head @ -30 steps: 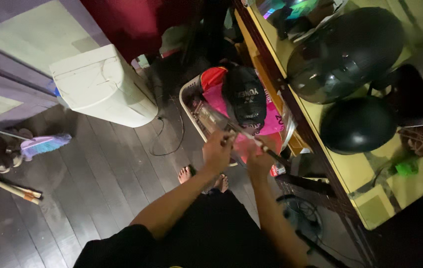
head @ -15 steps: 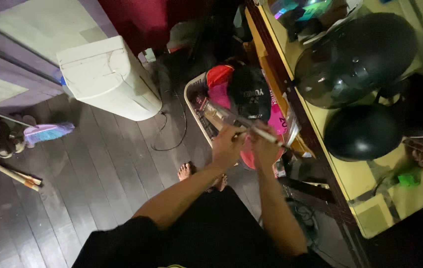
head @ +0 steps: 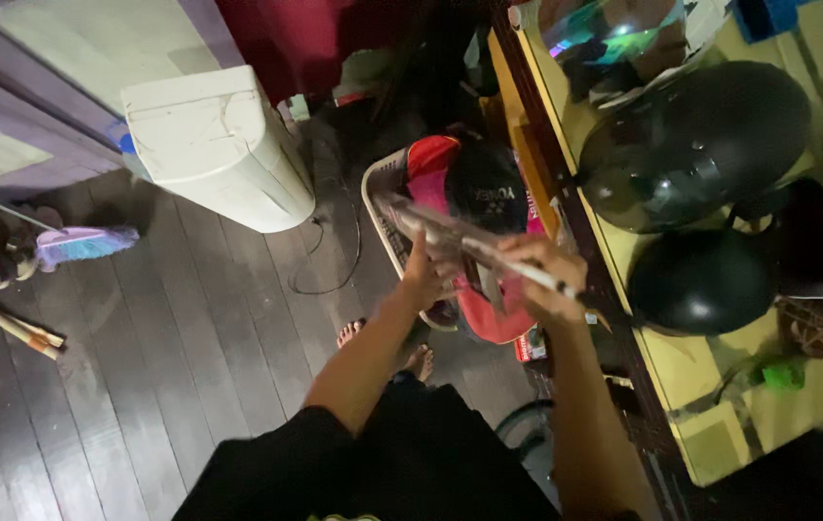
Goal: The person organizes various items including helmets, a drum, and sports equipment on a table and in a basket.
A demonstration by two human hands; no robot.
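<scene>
Both hands closed around one long thin see-through plastic sleeve with a dark stick poking out [head: 474,249], held up over a white plastic basket [head: 380,193]. Left hand [head: 424,275] gripping from below near the middle, fingers curled shut. Right hand [head: 548,275] pinching the end by the dark tip, wrist bent in. Both arms stretched forward, elbows low.

Largest to smallest around them: one yellow table with a dark wooden edge [head: 686,362]; one white plastic bin [head: 219,145] on the dark wood floor [head: 141,367]; two shiny black round helmets [head: 696,145] on the table; one black cap [head: 484,193] in the basket; one purple and blue broom head [head: 83,244]; two bare feet [head: 418,359] below.
</scene>
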